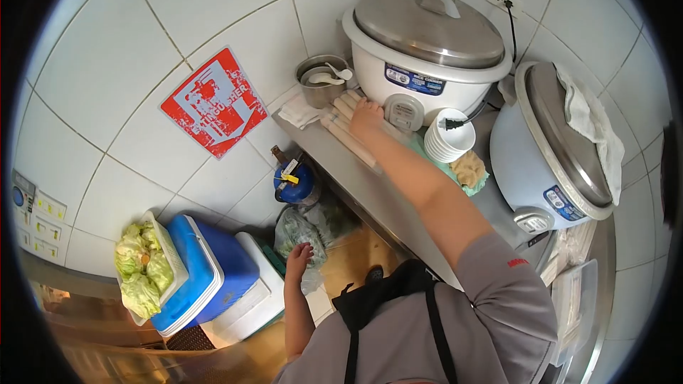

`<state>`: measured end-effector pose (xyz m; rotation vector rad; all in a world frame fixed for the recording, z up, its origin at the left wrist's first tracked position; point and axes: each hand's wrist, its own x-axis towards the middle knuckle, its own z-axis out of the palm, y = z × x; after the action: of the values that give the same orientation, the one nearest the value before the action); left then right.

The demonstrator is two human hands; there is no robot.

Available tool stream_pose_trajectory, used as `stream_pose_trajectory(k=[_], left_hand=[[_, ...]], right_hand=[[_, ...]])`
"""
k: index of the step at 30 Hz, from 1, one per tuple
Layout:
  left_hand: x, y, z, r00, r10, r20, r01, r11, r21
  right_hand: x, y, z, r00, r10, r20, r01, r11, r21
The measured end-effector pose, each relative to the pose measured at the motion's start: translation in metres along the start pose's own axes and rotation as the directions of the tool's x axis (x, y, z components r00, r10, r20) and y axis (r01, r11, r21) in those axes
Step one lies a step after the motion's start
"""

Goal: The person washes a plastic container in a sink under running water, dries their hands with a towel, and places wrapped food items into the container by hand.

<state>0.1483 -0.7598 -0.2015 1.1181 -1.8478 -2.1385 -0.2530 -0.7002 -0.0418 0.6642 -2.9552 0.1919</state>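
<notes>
My right hand reaches across the steel counter and lies over several long, pale, tube-like stacks that look plastic-wrapped. Its fingers curl down around one of them; the fingertips are partly hidden. My left hand hangs low beside the counter, holding nothing, its fingers loosely bent and apart. Behind the tubes stands a metal pot with white spoons on top. To the right of my right hand is a stack of white bowls with a black plug lying over it.
Two large rice cookers stand on the counter. Below, a blue gas cylinder sits near plastic bags. A blue cooler and a basket of lettuce are at left. A clear bin is at right.
</notes>
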Motion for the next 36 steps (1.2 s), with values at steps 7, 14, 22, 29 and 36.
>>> stream_pose_trajectory(k=[7, 14, 22, 29, 36], left_hand=[[0.012, 0.053, 0.032, 0.988, 0.146, 0.054, -0.149, 0.987, 0.051], [0.036, 0.141, 0.119, 0.933, 0.33, 0.146, -0.285, 0.922, -0.263], [0.082, 0.171, 0.177, 0.943, 0.236, 0.235, 0.002, 0.702, -0.713], [0.067, 0.17, 0.197, 0.885, 0.188, 0.427, 0.176, 0.712, -0.679], [0.001, 0.164, 0.251, 0.804, 0.185, 0.565, 0.342, 0.635, -0.693]], right_hand=[[-0.002, 0.005, -0.005, 0.997, -0.037, -0.074, 0.038, 0.999, 0.011], [-0.008, 0.013, -0.024, 0.996, -0.048, 0.077, 0.035, 0.987, 0.159], [-0.053, 0.038, -0.039, 0.983, -0.036, 0.183, -0.052, 0.889, 0.455], [-0.139, 0.075, -0.041, 0.968, -0.161, 0.192, 0.014, 0.801, 0.599], [-0.223, 0.13, -0.097, 0.934, -0.355, -0.041, 0.332, 0.819, 0.468]])
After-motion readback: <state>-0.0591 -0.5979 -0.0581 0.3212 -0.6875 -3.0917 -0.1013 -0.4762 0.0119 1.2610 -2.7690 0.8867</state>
